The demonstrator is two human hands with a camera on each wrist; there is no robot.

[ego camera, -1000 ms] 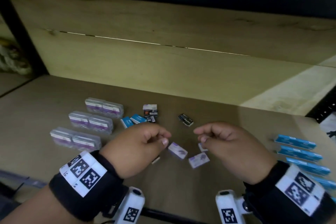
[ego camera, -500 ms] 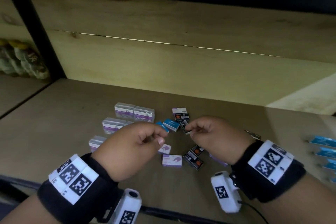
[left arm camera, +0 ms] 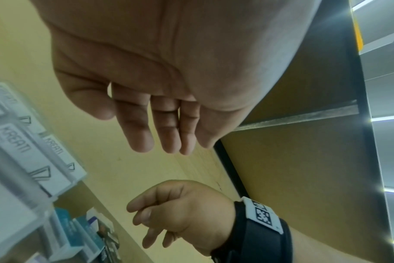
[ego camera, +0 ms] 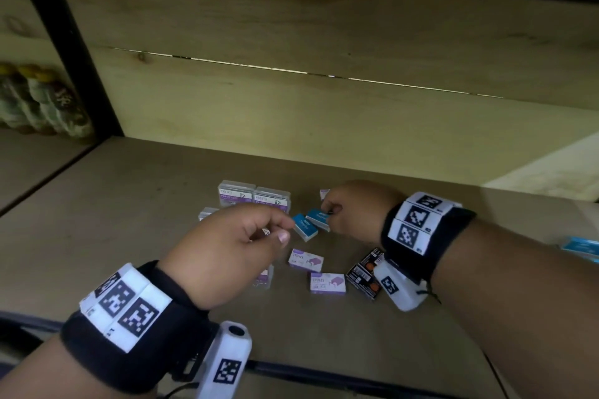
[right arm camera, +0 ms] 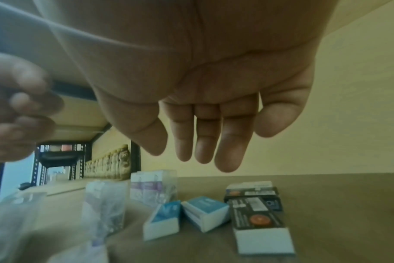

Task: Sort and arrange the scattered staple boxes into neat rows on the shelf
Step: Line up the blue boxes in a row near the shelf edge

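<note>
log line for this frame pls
stage: sorting, boxes scattered | left hand: above shelf, holds nothing | right hand: over blue boxes, holds nothing | clear cases: rear

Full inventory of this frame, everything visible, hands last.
Clear cases: at least three, purple labels, back left of the pile.
Blue boxes: two, side by side, middle.
Purple-white boxes: two in full view, front.
Black boxes: at least two, orange marks, beneath the right wrist.
Long blue boxes: count cut off, right edge.
Shelf: one, wooden.
Left hand: empty, fingers relaxed, over the pile.
Right hand: empty, above the blue boxes.
</note>
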